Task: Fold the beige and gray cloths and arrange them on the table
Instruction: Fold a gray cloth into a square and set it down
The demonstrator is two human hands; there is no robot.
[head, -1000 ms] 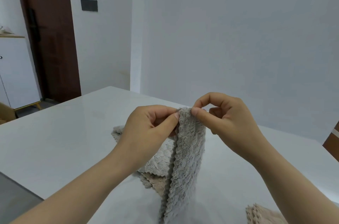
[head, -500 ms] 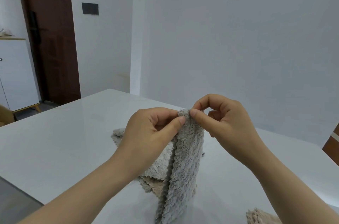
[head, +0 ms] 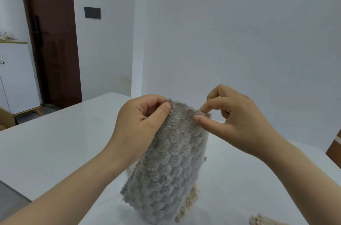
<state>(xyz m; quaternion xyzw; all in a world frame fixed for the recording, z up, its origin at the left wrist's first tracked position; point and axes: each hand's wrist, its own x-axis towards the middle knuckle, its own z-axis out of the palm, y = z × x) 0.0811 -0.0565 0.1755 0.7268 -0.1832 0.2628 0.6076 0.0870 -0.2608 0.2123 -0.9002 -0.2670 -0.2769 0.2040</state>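
A fluffy gray cloth (head: 169, 165) hangs in the air above the white table (head: 55, 141), spread to a narrow panel. My left hand (head: 142, 121) pinches its top left corner between thumb and forefinger. My right hand (head: 232, 119) pinches the top right corner the same way. A beige cloth (head: 188, 204) lies on the table behind the gray one and shows only as a fringe at its lower right. Another beige cloth (head: 262, 220) peeks in at the bottom right edge of the picture.
The table's near left edge (head: 16, 189) drops off to the floor. A dark wooden door (head: 53, 40) and a white cabinet (head: 16, 77) stand at the far left. A plain white wall lies behind the table.
My hands have moved apart along the cloth's top edge. The gray cloth, which hung as a narrow folded strip, now spreads wider and hides most of the pile behind it.
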